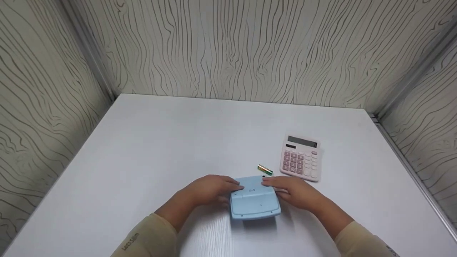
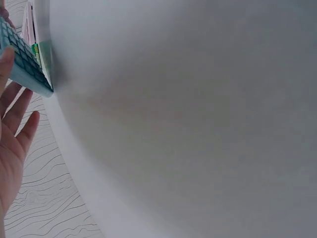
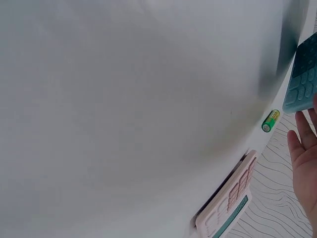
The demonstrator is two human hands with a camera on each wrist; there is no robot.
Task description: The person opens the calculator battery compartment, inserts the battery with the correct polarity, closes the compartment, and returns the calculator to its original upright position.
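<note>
Head view: my left hand (image 1: 210,189) and right hand (image 1: 298,191) grip a blue calculator (image 1: 254,205) between them, back up; battery (image 1: 265,169) and pink calculator (image 1: 301,158) lie beyond my right hand. Left wrist: keys (image 2: 21,48) beside my thumb (image 2: 6,62). Right wrist: battery near my fingers (image 3: 305,130).

Lying face up on the white table (image 1: 171,135), right of centre: a pink calculator (image 1: 300,158), slightly askew, with its dark display at the far end, a small dark strip below that, deeper-pink keys on the left and paler ones on the right. Beyond, a pale back wall (image 1: 228,46) printed with wavy wood-grain lines; similar lines across the left wall (image 1: 32,89) and right wall (image 1: 433,117). In the corners, a grey left post (image 1: 89,50) and right post (image 1: 417,73).
</note>
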